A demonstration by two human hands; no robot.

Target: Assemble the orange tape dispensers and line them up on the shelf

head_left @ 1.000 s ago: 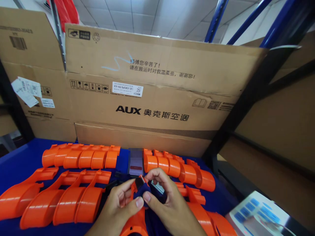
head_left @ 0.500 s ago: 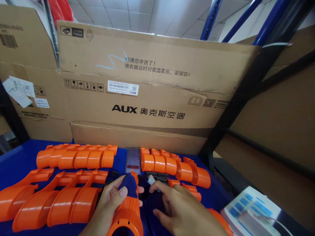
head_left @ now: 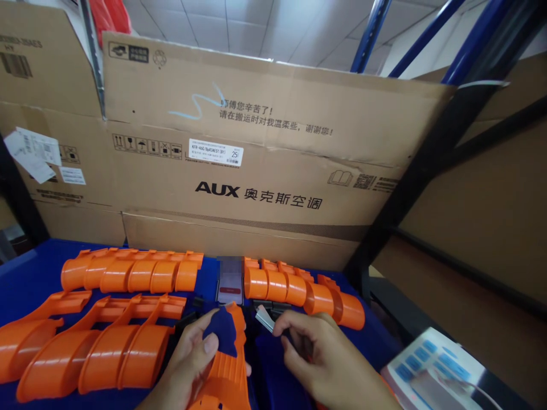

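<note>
The left fingers (head_left: 210, 343) are clamped on the orange part (head_left: 226, 373), the right fingers (head_left: 294, 323) on a silver strip (head_left: 265, 319) jutting past their tips. Beyond both, a box (head_left: 265, 176) reads "AUX", its label (head_left: 216, 152) "25".

Ribbed plastic part (head_left: 226, 373), matt cardboard (head_left: 265, 159)
</note>
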